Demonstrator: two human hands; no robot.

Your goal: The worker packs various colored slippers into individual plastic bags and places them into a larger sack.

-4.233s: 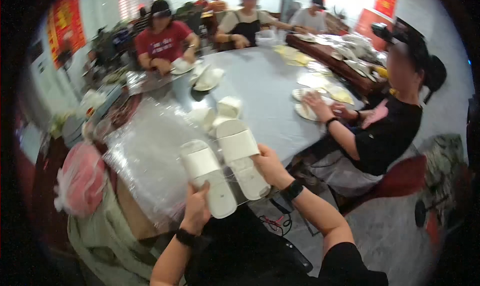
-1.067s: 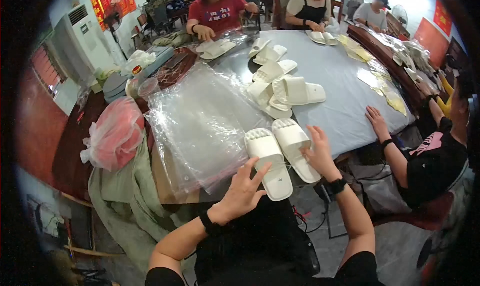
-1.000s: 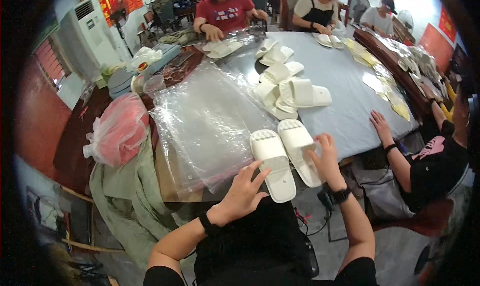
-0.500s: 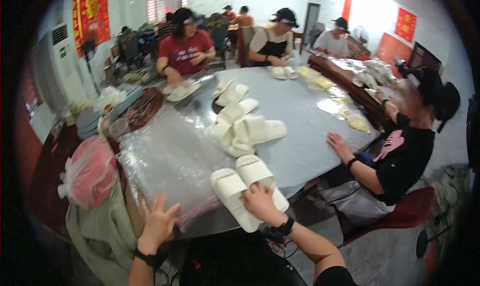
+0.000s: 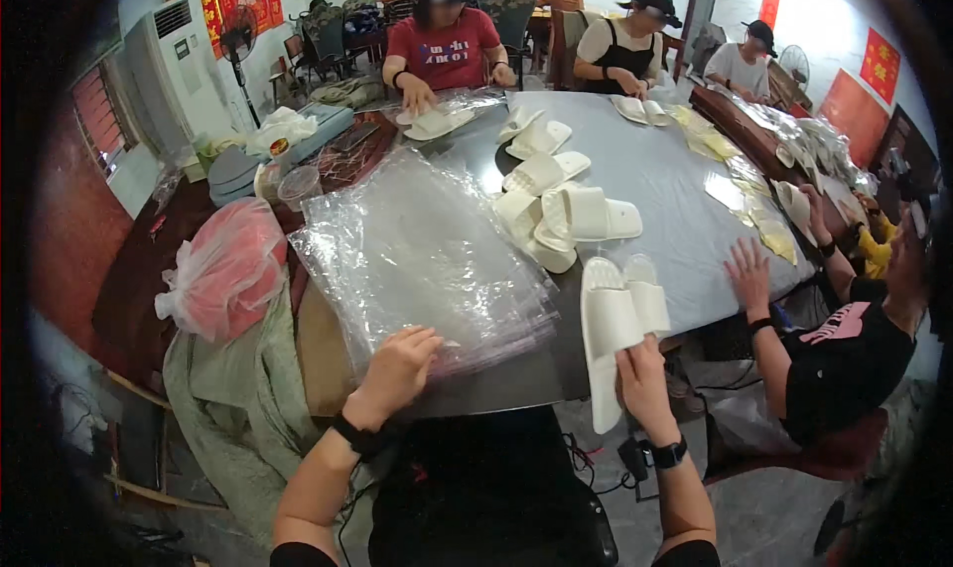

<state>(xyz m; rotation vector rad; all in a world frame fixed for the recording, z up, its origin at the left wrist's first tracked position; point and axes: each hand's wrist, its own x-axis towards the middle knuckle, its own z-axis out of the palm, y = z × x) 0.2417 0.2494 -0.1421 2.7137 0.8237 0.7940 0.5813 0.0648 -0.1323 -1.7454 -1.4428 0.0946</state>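
Observation:
My right hand (image 5: pixel 642 386) grips a pair of white slippers (image 5: pixel 617 319) held side by side, soles up, over the near edge of the grey round table (image 5: pixel 685 185). My left hand (image 5: pixel 399 364) rests with fingers bent on the near edge of a stack of clear plastic bags (image 5: pixel 417 249) lying on the table to the left of the slippers. A loose pile of more white slippers (image 5: pixel 556 205) lies just beyond, near the table's middle.
A person in black (image 5: pixel 844 349) sits at my right with a hand flat on the table. Three other people sit at the far side with slippers and bags. A pink bag in plastic (image 5: pixel 223 269) and a grey cloth (image 5: pixel 248 408) lie at my left.
My left hand, which held the slipper pair a second ago and then dropped low, has moved up onto the plastic bag stack. My right hand alone keeps the slippers. The view has swung about.

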